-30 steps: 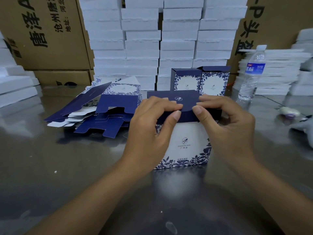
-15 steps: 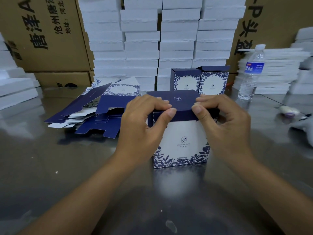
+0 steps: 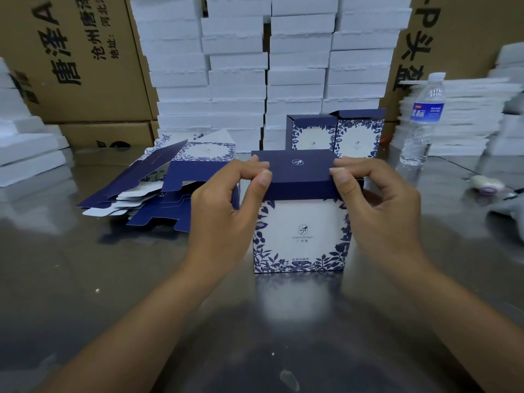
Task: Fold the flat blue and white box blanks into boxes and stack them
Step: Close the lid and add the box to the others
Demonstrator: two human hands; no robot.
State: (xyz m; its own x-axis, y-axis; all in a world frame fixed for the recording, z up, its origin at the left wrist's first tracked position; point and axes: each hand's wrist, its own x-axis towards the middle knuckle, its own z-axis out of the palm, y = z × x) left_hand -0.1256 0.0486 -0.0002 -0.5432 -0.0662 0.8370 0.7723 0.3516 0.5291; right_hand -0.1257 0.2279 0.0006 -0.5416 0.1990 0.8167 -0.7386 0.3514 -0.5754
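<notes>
Closing out one box: the left hand (image 3: 224, 214) and right hand (image 3: 378, 211) are each pinching a front corner of the dark blue top flap (image 3: 297, 167), thumb on the front lip, fingers curled over the top. Both grips are pinched on the flap, not spread. The box (image 3: 302, 239) is standing upright on the bench (image 3: 85, 285), between the hands, floral front panel facing the camera. The flap is lying nearly level; I'm judging the tuck as almost seated, not confirmed.

Progress: two finished boxes (image 3: 312, 136) are standing side by side, touching, just behind the one in hand, neither on top of the other. A loose pile of flat blanks (image 3: 173, 184) is lying to the left, so I'm reading most of the job as left: finishing this tuck, setting the box with the others, working through the pile.

Containers: all three boxes are showing closed or near-closed tops, so the insides are hidden. A capped water bottle (image 3: 422, 117) is standing at right; fill level is hard to tell.
</notes>
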